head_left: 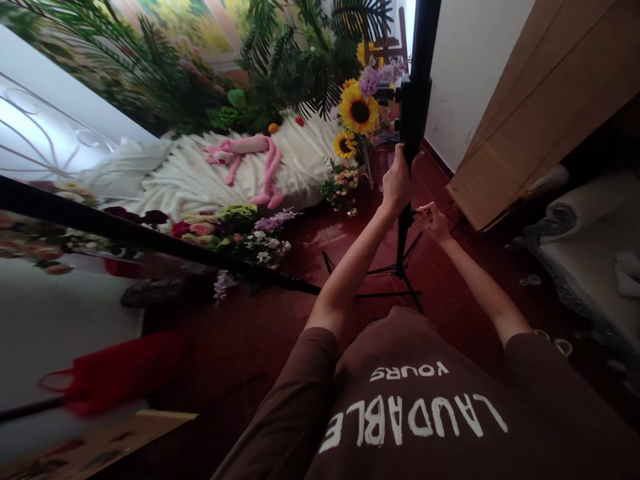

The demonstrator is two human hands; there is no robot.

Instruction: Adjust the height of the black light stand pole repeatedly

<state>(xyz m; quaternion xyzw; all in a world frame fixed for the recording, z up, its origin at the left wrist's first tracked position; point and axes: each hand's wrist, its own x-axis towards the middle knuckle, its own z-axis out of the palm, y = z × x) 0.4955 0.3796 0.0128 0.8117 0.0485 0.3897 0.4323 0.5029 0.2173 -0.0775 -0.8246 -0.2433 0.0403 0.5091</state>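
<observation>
A black upright stand rises from the floor on splayed legs, in front of my body. My left hand is wrapped round its pole, with the fingers partly behind it. Lower and to the right, my right hand has its fingers pinched together at a small knob on the side of the pole. Dark clamps stick out from the pole above my left hand.
Sunflowers stand left of the pole. Beyond lies a white draped bed with a pink plush toy. Another black pole slants across the left. A cardboard panel and a grey covered seat are at right.
</observation>
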